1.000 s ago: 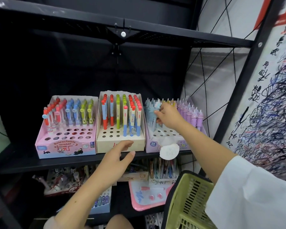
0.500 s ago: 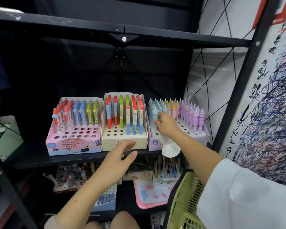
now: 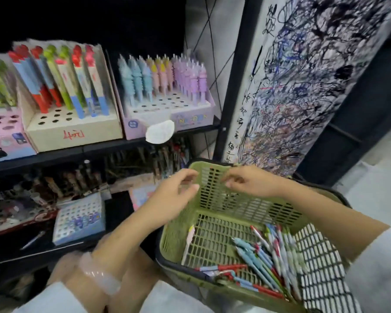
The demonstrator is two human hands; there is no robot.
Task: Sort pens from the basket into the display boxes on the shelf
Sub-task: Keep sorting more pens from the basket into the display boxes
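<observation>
A green plastic basket (image 3: 167,242) sits low at the right, and several pens (image 3: 266,258) lie in a heap in its near right corner. One pale pen (image 3: 189,240) lies apart on the left side of its floor. My left hand (image 3: 167,199) hovers over the basket's left edge with relaxed fingers and holds nothing. My right hand (image 3: 253,182) hangs above the far wall, fingers loosely curled and empty. On the shelf stand a lilac display box (image 3: 190,119), a beige display box (image 3: 77,134) and a pink display box (image 3: 2,141), each holding upright pens.
A white tag (image 3: 159,132) hangs off the lilac box's front. Below, a lower shelf holds a blue box (image 3: 79,218) and cluttered stationery. A black shelf post (image 3: 233,98) and a scribble-covered board (image 3: 303,86) stand to the right.
My right hand has drawn back from the lilac box and dropped to the basket. The left hand moved right over the basket too. The view has tilted down and to the right.
</observation>
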